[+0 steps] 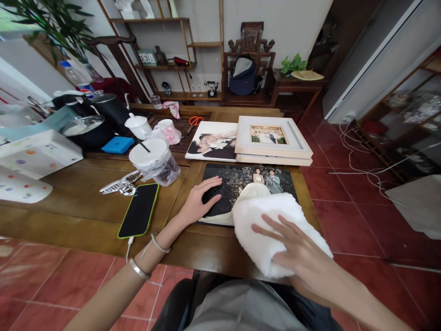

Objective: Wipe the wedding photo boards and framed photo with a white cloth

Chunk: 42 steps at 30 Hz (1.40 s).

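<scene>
A dark photo panel (227, 184) with a couple pictured on it lies flat near the table's front edge. My left hand (203, 200) rests on its left side, fingers spread. Fluffy white cloth (268, 211) covers the panel's lower right part and hangs over the table edge. On top of that cloth lies my right hand (287, 243), its fingers stretched out and pressing flat. Beneath the fluffy cloth a cream-coloured fabric (253, 191) shows, reaching left along the panel's lower edge.
Behind the panel sit a white photo album (213, 140) and stacked framed pictures (272, 138). To the left are a phone (138, 210) on a cable, keys (122, 184), a lidded cup (151, 156), a blue box (117, 145) and a tissue box (39, 151). Orange scissors (195, 121) lie farther back.
</scene>
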Available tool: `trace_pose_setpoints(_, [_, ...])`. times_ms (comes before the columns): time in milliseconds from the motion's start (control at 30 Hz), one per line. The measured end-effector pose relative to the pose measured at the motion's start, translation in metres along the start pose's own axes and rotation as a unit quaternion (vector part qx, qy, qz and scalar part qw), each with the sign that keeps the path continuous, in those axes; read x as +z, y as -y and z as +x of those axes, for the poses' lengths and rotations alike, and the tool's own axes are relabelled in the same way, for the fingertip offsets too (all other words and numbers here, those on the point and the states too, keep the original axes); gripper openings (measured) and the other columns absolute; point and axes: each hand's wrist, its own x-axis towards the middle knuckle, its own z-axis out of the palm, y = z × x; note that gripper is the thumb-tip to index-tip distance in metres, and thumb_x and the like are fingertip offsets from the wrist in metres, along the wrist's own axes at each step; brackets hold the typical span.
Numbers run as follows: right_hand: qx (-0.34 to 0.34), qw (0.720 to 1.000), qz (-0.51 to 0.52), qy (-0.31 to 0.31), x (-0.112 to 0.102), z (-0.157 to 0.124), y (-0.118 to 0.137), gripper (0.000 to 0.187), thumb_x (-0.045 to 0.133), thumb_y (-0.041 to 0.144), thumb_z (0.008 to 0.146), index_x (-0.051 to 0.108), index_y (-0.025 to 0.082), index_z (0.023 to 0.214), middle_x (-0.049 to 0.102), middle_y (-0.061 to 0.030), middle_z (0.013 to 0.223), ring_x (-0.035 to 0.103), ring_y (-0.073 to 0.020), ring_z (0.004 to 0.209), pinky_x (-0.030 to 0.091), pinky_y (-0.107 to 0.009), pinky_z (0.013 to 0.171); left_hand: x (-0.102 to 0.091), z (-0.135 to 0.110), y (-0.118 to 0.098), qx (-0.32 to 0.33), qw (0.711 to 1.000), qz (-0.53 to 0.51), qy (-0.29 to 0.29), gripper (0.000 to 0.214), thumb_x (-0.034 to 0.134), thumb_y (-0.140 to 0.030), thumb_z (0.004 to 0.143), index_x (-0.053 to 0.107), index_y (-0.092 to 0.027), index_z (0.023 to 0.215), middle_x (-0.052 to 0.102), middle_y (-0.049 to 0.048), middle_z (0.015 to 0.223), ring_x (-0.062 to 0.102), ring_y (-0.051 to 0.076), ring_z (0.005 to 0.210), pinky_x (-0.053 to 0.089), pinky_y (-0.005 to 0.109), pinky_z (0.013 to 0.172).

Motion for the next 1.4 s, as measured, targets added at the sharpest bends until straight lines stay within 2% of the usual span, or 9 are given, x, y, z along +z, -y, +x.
trace_pose_setpoints(100, [0.031, 0.999, -0.024, -0.024, -0.007, 0.008, -0.024, 0.048, 0.040, -0.003, 0.052, 0.064, 0.022, 0.085, 0.036, -0.0011, 0.149, 0.019, -0.0260, 0.141, 0.022, -0.054, 0.113, -0.001, 0.000, 0.000, 0.003, 1.000, -0.006, -0.002, 0.034, 0.058, -0.031, 0.087, 0.060, -0.023, 0.120, 0.060, 0.0074, 0.129, 0.051, 0.024, 0.125, 0.039, 0.045, 0.107])
trace_pose_setpoints(300, [0.105, 0.986, -0.096, -0.089, -0.014, 0.030, -0.092, 0.038, 0.042, -0.002, 0.062, 0.058, 0.015, 0.093, 0.045, -0.0216, 0.139, 0.031, -0.0319, 0.136, 0.033, -0.055, 0.106, -0.001, 0.001, -0.001, 0.010, 1.000, -0.014, -0.002, 0.034, 0.058, -0.029, 0.086, 0.060, -0.022, 0.119, 0.061, 0.0081, 0.128, 0.051, 0.023, 0.125, 0.038, 0.043, 0.108])
trace_pose_setpoints(433, [0.087, 0.986, -0.103, -0.101, -0.013, 0.037, -0.117, 0.037, 0.042, -0.002, 0.061, 0.055, 0.016, 0.091, 0.055, -0.0207, 0.128, 0.024, -0.0322, 0.139, 0.026, -0.059, 0.109, -0.002, 0.000, -0.001, 0.006, 1.000, -0.015, -0.001, 0.033, 0.059, -0.029, 0.086, 0.061, -0.022, 0.119, 0.061, 0.0079, 0.128, 0.051, 0.023, 0.125, 0.038, 0.043, 0.108])
trace_pose_setpoints(567, [0.067, 0.988, -0.101, -0.099, -0.009, 0.036, -0.108, 0.043, 0.041, -0.004, 0.058, 0.058, 0.015, 0.093, 0.052, -0.0180, 0.133, 0.018, -0.0331, 0.140, 0.019, -0.061, 0.111, -0.002, 0.000, 0.000, 0.002, 1.000, -0.013, 0.000, 0.034, 0.059, -0.028, 0.086, 0.060, -0.022, 0.120, 0.060, 0.0076, 0.129, 0.050, 0.022, 0.125, 0.037, 0.041, 0.108])
trace_pose_setpoints(833, [0.041, 0.999, -0.034, -0.004, -0.009, 0.010, -0.032, 0.053, 0.040, -0.006, 0.054, 0.065, 0.021, 0.092, 0.036, -0.0037, 0.149, 0.010, -0.0307, 0.142, 0.014, -0.063, 0.112, -0.001, 0.000, -0.001, -0.011, 1.000, -0.005, 0.003, 0.035, 0.058, -0.028, 0.086, 0.059, -0.023, 0.121, 0.059, 0.0072, 0.130, 0.050, 0.023, 0.125, 0.038, 0.043, 0.108])
trace_pose_setpoints(967, [0.015, 1.000, 0.008, 0.015, -0.008, 0.002, -0.012, 0.051, 0.041, -0.004, 0.054, 0.065, 0.022, 0.091, 0.033, -0.0006, 0.150, 0.010, -0.0293, 0.142, 0.013, -0.060, 0.113, -0.001, 0.001, -0.001, -0.006, 1.000, -0.007, 0.002, 0.035, 0.059, -0.028, 0.086, 0.060, -0.022, 0.120, 0.059, 0.0076, 0.130, 0.051, 0.023, 0.125, 0.038, 0.043, 0.108])
trace_pose_setpoints(1133, [0.042, 0.999, 0.008, -0.026, -0.008, 0.013, -0.027, 0.049, 0.040, -0.006, 0.054, 0.064, 0.022, 0.086, 0.037, 0.0005, 0.148, 0.015, -0.0265, 0.142, 0.020, -0.055, 0.113, -0.002, 0.001, 0.000, -0.005, 1.000, -0.007, 0.005, 0.035, 0.058, -0.028, 0.086, 0.059, -0.022, 0.121, 0.059, 0.0073, 0.130, 0.050, 0.023, 0.125, 0.037, 0.042, 0.108])
trace_pose_setpoints(1333, [0.074, 0.993, -0.057, -0.069, -0.010, 0.030, -0.063, 0.039, 0.043, -0.005, 0.057, 0.061, 0.016, 0.084, 0.023, -0.0110, 0.154, 0.010, -0.0343, 0.141, 0.027, -0.060, 0.107, -0.002, 0.000, 0.000, -0.001, 1.000, -0.008, 0.005, 0.034, 0.058, -0.028, 0.087, 0.059, -0.022, 0.121, 0.059, 0.0076, 0.130, 0.050, 0.022, 0.126, 0.037, 0.043, 0.108])
trace_pose_setpoints(1400, [0.083, 0.990, -0.087, -0.067, -0.011, 0.034, -0.074, 0.042, 0.042, -0.005, 0.058, 0.061, 0.015, 0.090, 0.027, -0.0142, 0.152, 0.012, -0.0349, 0.141, 0.029, -0.061, 0.105, -0.002, 0.000, 0.000, 0.000, 1.000, -0.008, 0.005, 0.035, 0.058, -0.027, 0.087, 0.059, -0.022, 0.121, 0.059, 0.0077, 0.130, 0.050, 0.022, 0.126, 0.037, 0.042, 0.108])
